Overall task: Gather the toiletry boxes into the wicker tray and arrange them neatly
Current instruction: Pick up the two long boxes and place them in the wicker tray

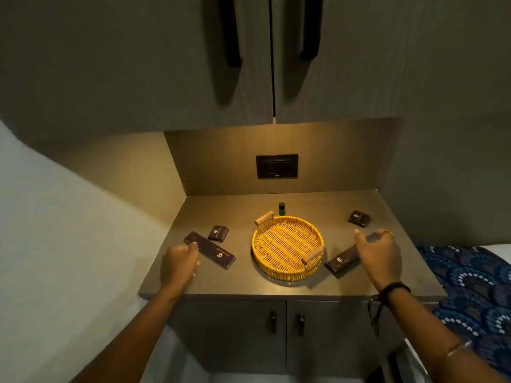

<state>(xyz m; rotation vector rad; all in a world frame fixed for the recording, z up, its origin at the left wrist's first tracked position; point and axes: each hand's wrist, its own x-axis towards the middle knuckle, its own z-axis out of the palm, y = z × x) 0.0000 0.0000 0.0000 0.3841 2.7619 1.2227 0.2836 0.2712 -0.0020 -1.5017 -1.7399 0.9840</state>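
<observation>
Head view showed our left hand (179, 262) loosely curled and holding nothing, its knuckles just beside the near end of the long dark box (210, 253), probably ready to lift it. A small box (218, 233) lay just behind that one. The wicker tray (287, 268) sat empty in the middle of the counter (235, 286), within reach of both sides. Our right hand (380, 257) hovered half open over a second long box (341, 260); whether it touched, we could not tell. Another small box (359, 218) lay beyond it.
</observation>
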